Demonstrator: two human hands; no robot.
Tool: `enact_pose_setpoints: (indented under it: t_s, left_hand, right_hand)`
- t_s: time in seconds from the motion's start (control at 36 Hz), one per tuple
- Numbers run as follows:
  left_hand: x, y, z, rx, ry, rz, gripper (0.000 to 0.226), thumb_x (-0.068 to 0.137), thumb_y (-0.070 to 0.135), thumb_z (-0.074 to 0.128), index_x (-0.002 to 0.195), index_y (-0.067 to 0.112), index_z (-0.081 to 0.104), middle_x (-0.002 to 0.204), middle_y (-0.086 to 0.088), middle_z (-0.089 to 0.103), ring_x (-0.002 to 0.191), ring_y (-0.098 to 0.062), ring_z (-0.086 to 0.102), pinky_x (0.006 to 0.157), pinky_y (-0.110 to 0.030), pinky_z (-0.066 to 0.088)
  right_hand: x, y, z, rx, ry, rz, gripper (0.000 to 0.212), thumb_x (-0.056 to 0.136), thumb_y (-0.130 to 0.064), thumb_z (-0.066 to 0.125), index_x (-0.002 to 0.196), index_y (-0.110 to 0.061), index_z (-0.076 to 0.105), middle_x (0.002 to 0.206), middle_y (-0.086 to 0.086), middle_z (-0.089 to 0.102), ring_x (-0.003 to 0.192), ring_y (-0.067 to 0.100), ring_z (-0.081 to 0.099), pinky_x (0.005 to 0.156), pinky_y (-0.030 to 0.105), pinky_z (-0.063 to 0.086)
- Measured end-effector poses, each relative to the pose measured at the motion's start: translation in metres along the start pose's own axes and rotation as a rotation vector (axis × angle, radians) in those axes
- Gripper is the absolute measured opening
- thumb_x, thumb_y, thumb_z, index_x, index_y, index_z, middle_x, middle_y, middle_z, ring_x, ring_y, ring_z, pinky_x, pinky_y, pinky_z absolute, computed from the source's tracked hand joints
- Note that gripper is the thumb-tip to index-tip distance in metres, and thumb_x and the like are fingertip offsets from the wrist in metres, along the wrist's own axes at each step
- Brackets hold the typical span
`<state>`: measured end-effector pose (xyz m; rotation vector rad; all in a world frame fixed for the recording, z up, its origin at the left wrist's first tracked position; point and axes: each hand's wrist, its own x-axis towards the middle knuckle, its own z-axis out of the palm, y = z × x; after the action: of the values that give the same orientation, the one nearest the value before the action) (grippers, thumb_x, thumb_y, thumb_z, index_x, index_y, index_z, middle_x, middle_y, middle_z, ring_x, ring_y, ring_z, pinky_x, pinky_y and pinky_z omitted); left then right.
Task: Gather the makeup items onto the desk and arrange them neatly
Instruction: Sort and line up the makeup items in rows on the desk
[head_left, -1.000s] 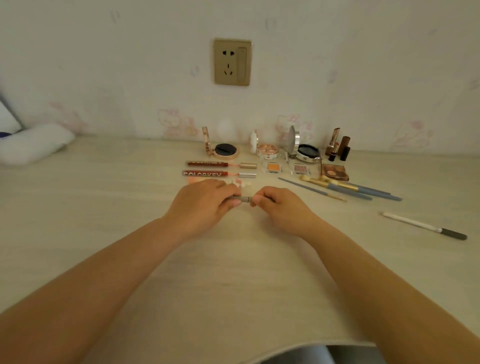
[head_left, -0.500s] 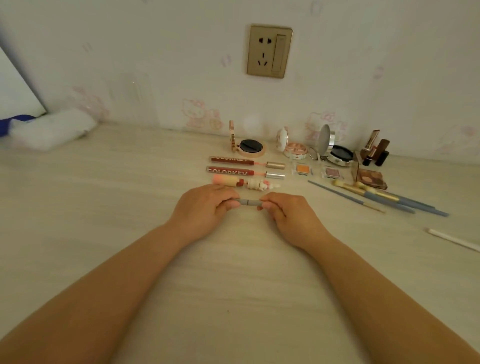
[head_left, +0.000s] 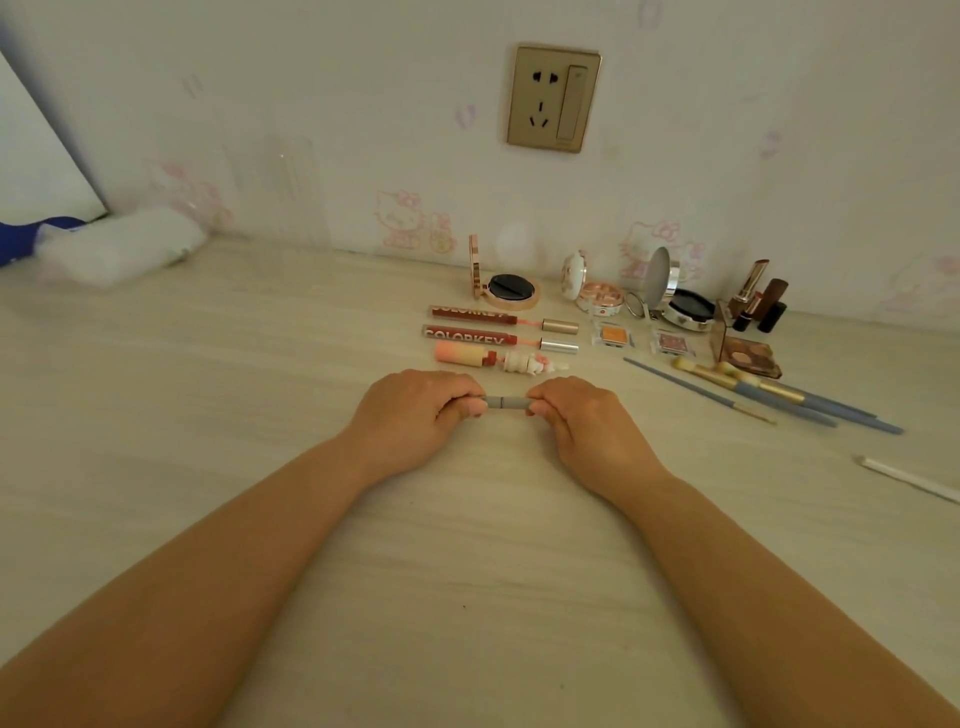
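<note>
Two bare hands are meeting over the middle of a pale wood-grain desk (head_left: 260, 467), each one pinching an end of a short grey tube (head_left: 506, 402). The left hand (head_left: 413, 415) is curling its fingers and thumb around the tube's left end, and the right hand (head_left: 589, 421) is doing the same at the right end, so only the middle stretch is showing between them. The tube is lying level, with its long axis running left to right, parallel to the wall behind. A thin seam is crossing it near the left hand. Whether it is touching the desk cannot be told.

Just beyond the hands, three lip products are lying in a neat column, all running left to right too: two dark red lip glosses (head_left: 470, 335) with metal caps toward the right, and a peach tube (head_left: 465, 354) with a white decorated cap nearest the hands. Behind them, near the wall, three round compacts are sitting open: one with a black inside (head_left: 511, 288), one pink (head_left: 600, 297), and one silver with a mirror (head_left: 685, 306). To the right, several lipsticks (head_left: 761, 296) are standing upright, with a brown eyeshadow palette (head_left: 748, 356) in front of them. Blue-handled brushes (head_left: 800, 402) are lying slanted, handles pointing toward the right. A white pencil (head_left: 909, 477) is resting well apart at the right edge. A gold wall socket (head_left: 553, 98) is sitting above.
</note>
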<state>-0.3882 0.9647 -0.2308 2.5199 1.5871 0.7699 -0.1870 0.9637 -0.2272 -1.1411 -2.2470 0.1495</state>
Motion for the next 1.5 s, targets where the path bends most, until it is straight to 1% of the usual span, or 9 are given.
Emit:
enact_pose_setpoints:
  t_s: [0.11, 0.22, 0.42, 0.5, 0.61, 0.78, 1.22, 1.33, 1.5]
  left_hand:
    - [0.000, 0.003, -0.004, 0.217, 0.183, 0.192, 0.035, 0.088, 0.041, 0.038, 0.082, 0.021, 0.066, 0.070, 0.006, 0.063, 0.060, -0.018, 0.058, 0.048, -0.022, 0.032]
    - [0.006, 0.009, -0.004, 0.316, 0.209, 0.284, 0.031, 0.089, 0.038, 0.040, 0.085, 0.023, 0.067, 0.074, 0.005, 0.062, 0.065, -0.019, 0.057, 0.054, -0.024, 0.028]
    - [-0.001, 0.010, -0.003, 0.281, 0.159, 0.242, 0.035, 0.091, 0.038, 0.036, 0.078, 0.021, 0.063, 0.063, 0.005, 0.059, 0.055, -0.018, 0.056, 0.045, -0.021, 0.026]
    - [-0.002, 0.009, -0.001, 0.265, 0.132, 0.215, 0.036, 0.091, 0.039, 0.034, 0.078, 0.020, 0.062, 0.062, 0.006, 0.059, 0.050, -0.018, 0.054, 0.042, -0.020, 0.025]
    - [-0.001, 0.008, 0.001, 0.246, 0.113, 0.192, 0.036, 0.092, 0.041, 0.032, 0.078, 0.022, 0.060, 0.062, 0.007, 0.060, 0.049, -0.019, 0.055, 0.043, -0.019, 0.023]
    - [-0.002, 0.006, 0.001, 0.238, 0.077, 0.192, 0.037, 0.092, 0.042, 0.030, 0.079, 0.022, 0.059, 0.063, 0.007, 0.060, 0.049, -0.020, 0.055, 0.045, -0.014, 0.008]
    - [-0.004, 0.006, 0.003, 0.248, 0.050, 0.214, 0.063, 0.084, 0.054, 0.005, 0.094, 0.020, 0.057, 0.080, 0.004, 0.064, 0.065, -0.025, 0.057, 0.049, -0.026, 0.018]
    - [-0.003, 0.010, -0.002, 0.300, 0.054, 0.221, 0.045, 0.091, 0.045, 0.023, 0.082, 0.019, 0.059, 0.067, 0.005, 0.061, 0.051, -0.022, 0.055, 0.044, -0.019, 0.017]
    - [0.005, 0.015, -0.006, 0.454, 0.095, 0.338, 0.036, 0.090, 0.040, 0.034, 0.079, 0.021, 0.062, 0.063, 0.002, 0.058, 0.051, -0.020, 0.056, 0.040, -0.024, 0.027]
  right_hand:
    - [-0.004, 0.001, 0.000, -0.001, -0.082, 0.029, 0.028, 0.099, -0.020, 0.039, 0.111, -0.005, 0.059, 0.098, 0.008, 0.060, 0.085, 0.020, 0.049, 0.069, 0.023, 0.026]
    - [-0.001, -0.001, -0.002, -0.025, -0.176, 0.027, 0.027, 0.100, -0.023, 0.036, 0.110, -0.008, 0.056, 0.099, 0.008, 0.060, 0.081, 0.018, 0.046, 0.067, 0.027, 0.027]
    - [-0.004, -0.003, -0.002, -0.154, -0.165, -0.043, 0.039, 0.094, -0.033, 0.028, 0.090, -0.004, 0.053, 0.076, 0.011, 0.058, 0.062, 0.021, 0.036, 0.052, 0.031, 0.020]
    - [-0.004, -0.002, -0.003, -0.147, -0.187, -0.050, 0.038, 0.095, -0.033, 0.030, 0.089, -0.004, 0.053, 0.073, 0.008, 0.053, 0.061, 0.020, 0.036, 0.048, 0.016, 0.019]
    - [-0.003, -0.003, -0.003, -0.135, -0.190, -0.046, 0.053, 0.090, -0.046, 0.020, 0.087, -0.005, 0.054, 0.071, 0.007, 0.054, 0.059, 0.020, 0.036, 0.049, 0.013, 0.017]
    - [-0.003, -0.005, -0.003, -0.135, -0.210, -0.014, 0.054, 0.089, -0.046, 0.018, 0.087, -0.006, 0.054, 0.074, 0.010, 0.058, 0.061, 0.020, 0.037, 0.058, 0.030, 0.021]
    - [-0.003, -0.002, -0.004, -0.149, -0.263, -0.013, 0.035, 0.099, -0.032, 0.032, 0.092, -0.006, 0.053, 0.081, 0.010, 0.060, 0.066, 0.020, 0.040, 0.061, 0.028, 0.023]
    - [-0.004, -0.003, -0.005, -0.111, -0.255, 0.000, 0.034, 0.099, -0.031, 0.032, 0.092, -0.006, 0.053, 0.079, 0.010, 0.058, 0.066, 0.020, 0.040, 0.061, 0.029, 0.024]
    - [0.011, -0.012, -0.023, 0.049, -0.534, 0.210, 0.026, 0.101, -0.030, 0.030, 0.089, -0.020, 0.051, 0.079, -0.005, 0.050, 0.082, 0.017, 0.046, 0.072, 0.030, 0.033]
